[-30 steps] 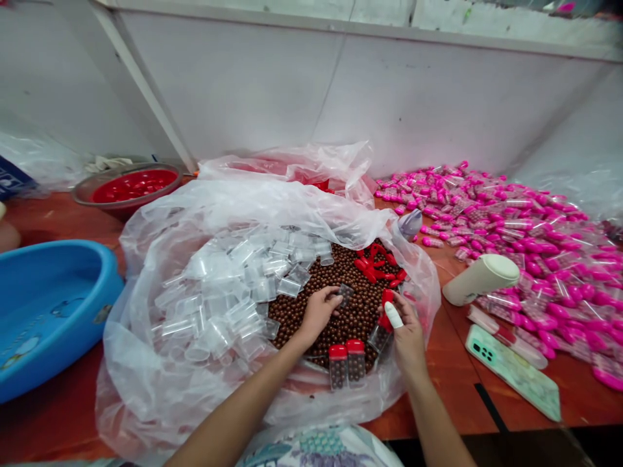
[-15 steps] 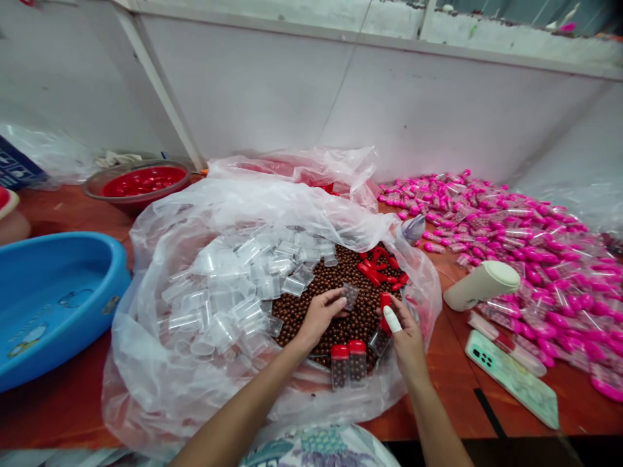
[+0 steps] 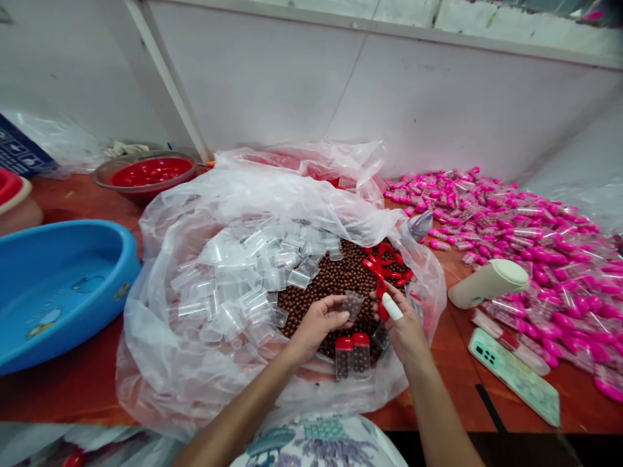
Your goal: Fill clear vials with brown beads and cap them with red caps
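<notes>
Between the fingertips of my left hand is a small clear plastic container, held over the brown beads. Across from it, my right hand, with a white wrap on one finger, pinches a red cap; whether it is one piece or more is hard to tell. More red caps lie on the beads behind that hand. Two bead-filled containers with red lids stand side by side just in front of my hands. Clear empty containers are heaped to the left in the same plastic bag.
A blue basin sits on the left, with a bowl of red pieces behind. On the right are a large pile of pink-capped tubes, a pale cylinder and a phone. A wall rises behind the table.
The view has shifted slightly. The red piece in my right hand has tilted and now hangs lower along the fingers. My left hand still grips the container, slightly closer to my right hand.
</notes>
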Tool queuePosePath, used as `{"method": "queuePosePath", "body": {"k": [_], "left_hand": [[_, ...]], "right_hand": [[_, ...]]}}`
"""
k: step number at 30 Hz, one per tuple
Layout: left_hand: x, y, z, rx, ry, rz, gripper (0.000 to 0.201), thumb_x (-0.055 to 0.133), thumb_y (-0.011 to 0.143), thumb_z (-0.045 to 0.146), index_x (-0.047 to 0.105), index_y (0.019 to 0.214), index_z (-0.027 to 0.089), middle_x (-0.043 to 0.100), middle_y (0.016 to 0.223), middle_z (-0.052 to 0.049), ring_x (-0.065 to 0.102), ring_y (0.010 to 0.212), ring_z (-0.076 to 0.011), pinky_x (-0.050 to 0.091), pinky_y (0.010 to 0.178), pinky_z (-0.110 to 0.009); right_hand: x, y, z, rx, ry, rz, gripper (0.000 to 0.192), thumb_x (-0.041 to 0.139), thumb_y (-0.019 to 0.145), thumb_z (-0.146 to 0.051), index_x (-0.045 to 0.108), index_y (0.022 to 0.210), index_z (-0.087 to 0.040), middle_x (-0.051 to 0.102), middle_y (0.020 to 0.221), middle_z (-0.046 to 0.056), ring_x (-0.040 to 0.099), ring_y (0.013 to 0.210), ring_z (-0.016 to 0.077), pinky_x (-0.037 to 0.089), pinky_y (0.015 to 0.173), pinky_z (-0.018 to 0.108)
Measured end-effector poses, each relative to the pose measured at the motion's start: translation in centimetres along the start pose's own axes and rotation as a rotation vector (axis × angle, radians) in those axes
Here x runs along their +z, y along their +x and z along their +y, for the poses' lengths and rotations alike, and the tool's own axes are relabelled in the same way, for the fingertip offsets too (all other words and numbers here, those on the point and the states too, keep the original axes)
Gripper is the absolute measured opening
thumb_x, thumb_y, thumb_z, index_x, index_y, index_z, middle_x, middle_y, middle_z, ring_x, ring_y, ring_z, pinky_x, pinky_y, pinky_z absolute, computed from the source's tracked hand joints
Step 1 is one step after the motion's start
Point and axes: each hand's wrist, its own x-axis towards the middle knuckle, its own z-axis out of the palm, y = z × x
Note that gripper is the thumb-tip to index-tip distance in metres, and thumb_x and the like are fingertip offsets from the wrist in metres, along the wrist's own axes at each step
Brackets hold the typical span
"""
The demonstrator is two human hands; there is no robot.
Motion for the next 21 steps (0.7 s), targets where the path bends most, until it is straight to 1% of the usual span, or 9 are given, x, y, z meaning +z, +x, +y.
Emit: {"method": "queuePosePath", "body": {"k": [3, 5, 8, 10, 12, 14, 17, 19, 21], "left_hand": [[0.0, -0.3, 0.0, -0.028, -0.01, 0.012, 0.042, 0.072, 0.066, 0.025, 0.062, 0.106, 0.014, 0.064, 0.104, -0.009, 0.061, 0.087, -0.0192, 0.049, 0.082, -0.036], [-0.1, -0.5, 0.0, -0.045, -0.007, 0.01, 0.043, 0.072, 0.066, 0.025, 0.062, 0.106, 0.013, 0.064, 0.104, -0.01, 0.061, 0.087, -0.0195, 0.049, 0.081, -0.035], [-0.3, -0.5, -0.3, -0.042, 0.008, -0.004, 0.045, 0.071, 0.068, 0.025, 0.06, 0.109, 0.012, 0.063, 0.107, -0.011, 0.061, 0.089, -0.0195, 0.049, 0.082, -0.035], [-0.5, -0.5, -0.5, -0.03, 0.029, -0.005, 0.046, 0.071, 0.068, 0.026, 0.06, 0.11, 0.012, 0.063, 0.106, -0.011, 0.061, 0.087, -0.0188, 0.049, 0.081, -0.035], [-0.6, -0.4, -0.8, -0.025, 0.052, 0.005, 0.046, 0.071, 0.067, 0.026, 0.06, 0.109, 0.012, 0.064, 0.103, -0.01, 0.062, 0.084, -0.018, 0.049, 0.08, -0.035], [-0.6, -0.4, -1.0, -0.03, 0.069, 0.014, 0.045, 0.072, 0.066, 0.026, 0.061, 0.108, 0.013, 0.065, 0.102, -0.009, 0.062, 0.084, -0.0177, 0.049, 0.08, -0.033], [-0.9, -0.3, -1.1, -0.044, 0.09, 0.035, 0.043, 0.072, 0.065, 0.025, 0.063, 0.106, 0.014, 0.065, 0.102, -0.007, 0.061, 0.084, -0.0169, 0.05, 0.078, -0.031], [-1.4, 0.0, -1.2, -0.049, 0.119, 0.075, 0.041, 0.07, 0.066, 0.024, 0.064, 0.105, 0.014, 0.066, 0.099, -0.007, 0.061, 0.08, -0.0155, 0.051, 0.075, -0.03], [-2.1, 0.5, -1.3, -0.059, 0.171, 0.134, 0.039, 0.068, 0.066, 0.021, 0.063, 0.105, 0.012, 0.066, 0.091, -0.005, 0.061, 0.074, -0.0137, 0.052, 0.07, -0.028]], "right_hand": [[0.1, -0.2, -0.3, -0.013, -0.068, -0.029, 0.044, 0.061, 0.075, -0.04, 0.056, 0.116, -0.022, 0.067, 0.096, 0.006, 0.058, 0.067, 0.014, 0.046, 0.056, 0.026], [0.2, -0.4, -0.5, -0.029, -0.162, -0.035, 0.042, 0.06, 0.075, -0.041, 0.059, 0.113, -0.023, 0.067, 0.1, 0.005, 0.058, 0.071, 0.0154, 0.047, 0.06, 0.028], [0.4, -0.6, -0.8, -0.054, -0.267, -0.075, 0.038, 0.06, 0.076, -0.04, 0.06, 0.111, -0.025, 0.064, 0.111, 0.004, 0.058, 0.094, 0.0207, 0.047, 0.08, 0.035], [0.5, -0.8, -0.9, -0.097, -0.321, -0.12, 0.035, 0.059, 0.078, -0.038, 0.062, 0.11, -0.026, 0.062, 0.115, 0.003, 0.054, 0.106, 0.0218, 0.04, 0.093, 0.04], [0.7, -1.0, -1.0, -0.157, -0.38, -0.154, 0.031, 0.056, 0.08, -0.037, 0.064, 0.108, -0.026, 0.062, 0.115, 0.003, 0.053, 0.109, 0.0213, 0.035, 0.099, 0.04], [0.8, -1.1, -1.0, -0.192, -0.419, -0.163, 0.03, 0.054, 0.081, -0.038, 0.065, 0.106, -0.025, 0.062, 0.115, 0.004, 0.053, 0.11, 0.0212, 0.035, 0.099, 0.04], [0.8, -1.2, -0.8, -0.168, -0.41, -0.065, 0.032, 0.053, 0.082, -0.038, 0.062, 0.11, -0.026, 0.06, 0.119, 0.004, 0.051, 0.113, 0.0214, 0.034, 0.101, 0.042], [0.4, -1.1, -0.6, -0.14, -0.383, 0.03, 0.035, 0.053, 0.082, -0.039, 0.06, 0.114, -0.026, 0.058, 0.122, 0.004, 0.05, 0.115, 0.0223, 0.034, 0.1, 0.044], [-0.2, -0.9, -0.2, -0.122, -0.363, 0.092, 0.037, 0.053, 0.081, -0.04, 0.059, 0.114, -0.025, 0.058, 0.122, 0.005, 0.051, 0.114, 0.0237, 0.035, 0.099, 0.046]]}}
